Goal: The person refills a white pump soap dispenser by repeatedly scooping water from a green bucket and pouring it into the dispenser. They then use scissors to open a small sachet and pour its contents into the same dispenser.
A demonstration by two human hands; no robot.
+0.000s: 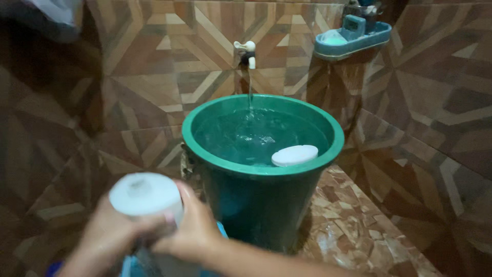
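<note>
Both my hands hold a white cylindrical bottle (146, 195) at the lower left of the head view. My left hand (105, 236) wraps its left side and my right hand (192, 228) grips its right side. Just beyond them stands a large green bucket (205, 123) nearly full of water. A thin stream of water falls into it from a white wall tap (246, 51). A flat white oval object (294, 155) floats near the bucket's right rim.
A blue plastic shelf (351, 38) with small items hangs in the wall corner at the upper right. Brown patterned tiles cover the walls and a mosaic floor (353, 225) lies to the right of the bucket. Something blue (128, 266) shows below my hands.
</note>
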